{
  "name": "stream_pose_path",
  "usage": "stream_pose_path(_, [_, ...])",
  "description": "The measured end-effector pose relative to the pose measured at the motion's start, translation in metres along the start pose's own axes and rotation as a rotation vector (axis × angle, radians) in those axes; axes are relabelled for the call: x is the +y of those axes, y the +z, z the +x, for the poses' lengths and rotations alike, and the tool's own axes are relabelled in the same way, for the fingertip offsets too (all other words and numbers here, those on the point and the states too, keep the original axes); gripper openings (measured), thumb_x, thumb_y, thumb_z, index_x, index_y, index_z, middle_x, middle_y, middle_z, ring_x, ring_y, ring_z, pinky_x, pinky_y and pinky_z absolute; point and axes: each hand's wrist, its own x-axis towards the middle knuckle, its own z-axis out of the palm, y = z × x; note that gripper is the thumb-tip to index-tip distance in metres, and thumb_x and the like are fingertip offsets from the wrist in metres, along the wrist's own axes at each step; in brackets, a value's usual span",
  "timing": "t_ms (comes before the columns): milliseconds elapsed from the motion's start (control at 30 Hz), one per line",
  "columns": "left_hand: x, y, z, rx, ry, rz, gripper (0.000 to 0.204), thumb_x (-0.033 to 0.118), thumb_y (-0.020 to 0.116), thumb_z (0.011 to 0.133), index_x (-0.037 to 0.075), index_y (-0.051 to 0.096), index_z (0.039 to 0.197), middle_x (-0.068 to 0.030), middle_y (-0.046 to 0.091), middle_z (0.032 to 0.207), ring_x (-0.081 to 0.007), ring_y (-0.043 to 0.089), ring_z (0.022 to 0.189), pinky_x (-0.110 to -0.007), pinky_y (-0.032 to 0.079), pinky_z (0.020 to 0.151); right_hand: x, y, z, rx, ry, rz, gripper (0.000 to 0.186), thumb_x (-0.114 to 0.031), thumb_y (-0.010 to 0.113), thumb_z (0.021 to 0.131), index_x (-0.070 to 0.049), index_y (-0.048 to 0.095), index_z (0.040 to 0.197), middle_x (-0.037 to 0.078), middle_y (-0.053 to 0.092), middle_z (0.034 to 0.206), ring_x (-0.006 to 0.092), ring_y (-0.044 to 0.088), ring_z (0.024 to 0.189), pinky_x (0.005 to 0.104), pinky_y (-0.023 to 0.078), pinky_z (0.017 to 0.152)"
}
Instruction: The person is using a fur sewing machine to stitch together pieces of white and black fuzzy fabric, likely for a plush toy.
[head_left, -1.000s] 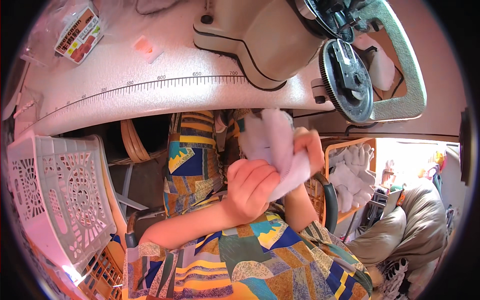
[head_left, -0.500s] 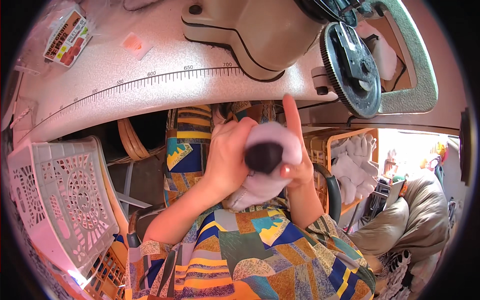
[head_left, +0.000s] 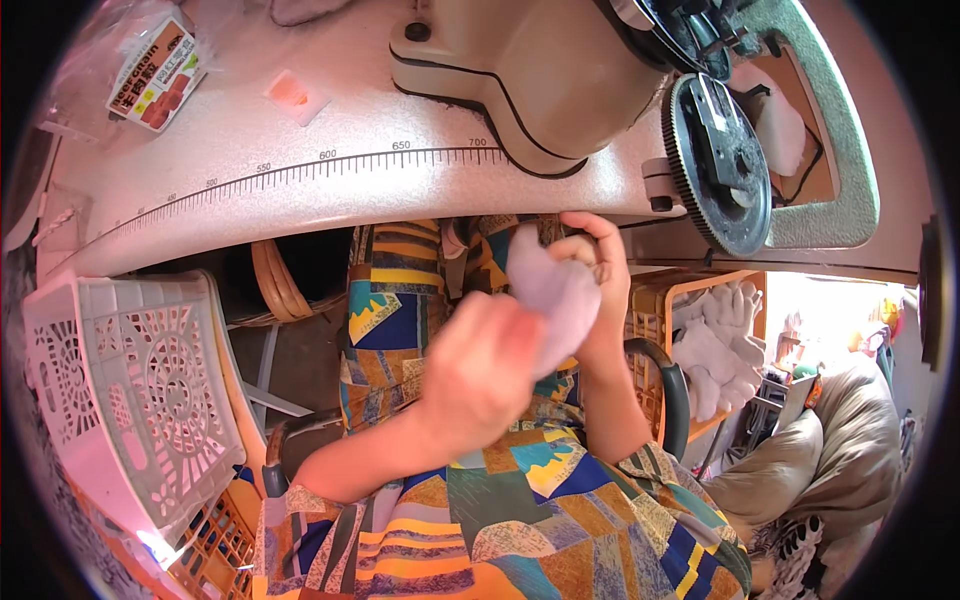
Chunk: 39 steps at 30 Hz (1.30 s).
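Observation:
Above my lap, just below the table's front edge, I hold a pale lilac sock [head_left: 556, 298]. The fingers of my right hand [head_left: 608, 290] curl round its upper right side, with the fingertips bent at its top. My left hand [head_left: 482, 362], smeared a little by motion, is closed at the sock's lower left side. Some of the left fingers are too blurred to make out singly.
Ahead lies a white table [head_left: 220, 160] with a printed ruler scale, carrying a beige machine [head_left: 530, 80] and a black toothed wheel [head_left: 715, 165]. A white plastic crate [head_left: 150, 390] stands left. At right, a wooden-framed bin [head_left: 650, 300] contains white knitted pieces [head_left: 715, 345].
The sock's dark round opening no longer faces me; the sock now shows its side. My left hand has moved down, and the right fingers have bent inward. The whole view has shifted slightly.

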Motion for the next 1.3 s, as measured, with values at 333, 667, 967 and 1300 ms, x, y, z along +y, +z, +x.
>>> stream_pose_path(333, [-0.01,-0.006,0.007,0.085,0.008,0.268,0.033,0.008,0.061,0.058,-0.002,0.059,0.089,-0.0094,0.05,0.076,-0.0253,0.05,0.067,-0.034,0.043,0.054,0.002,0.002,-0.043,-0.026,-1.207,-0.883,0.035,0.0,0.073,0.071,-0.004,0.057,0.101,0.008,0.058,0.093,0.0235,0.06,0.078,0.0294,0.05,0.072])
stream_pose_path(667, [-0.003,0.0,0.01,-0.161,0.173,0.242,0.031,0.009,0.065,0.06,-0.002,0.063,0.089,-0.0089,0.056,0.083,-0.025,0.057,0.072,-0.033,0.048,0.059,0.036,0.001,-0.047,-0.306,-0.454,-0.819,0.04,-0.01,0.064,0.082,0.003,0.053,0.119,0.017,0.061,0.113,0.0334,0.06,0.099,0.0431,0.047,0.092])
stream_pose_path(967, [-0.104,-0.086,0.074,0.276,-0.135,0.723,0.028,0.008,0.071,0.076,0.002,0.064,0.103,-0.0101,0.061,0.098,-0.0291,0.055,0.094,-0.04,0.043,0.082,0.035,-0.034,-0.049,-0.127,0.387,-0.197,0.038,-0.007,0.06,0.091,0.003,0.052,0.127,0.007,0.06,0.119,0.0144,0.055,0.11,0.0299,0.043,0.095])
stream_pose_path(1300, [-0.118,-0.083,0.08,0.346,-0.046,0.777,0.01,0.004,0.072,0.071,0.006,0.068,0.08,-0.0024,0.06,0.08,-0.0234,0.056,0.083,-0.036,0.041,0.077,0.029,-0.044,-0.071,0.042,0.271,-0.039,0.045,-0.007,0.062,0.09,0.001,0.046,0.131,0.008,0.056,0.125,0.0153,0.053,0.113,0.0322,0.042,0.097])
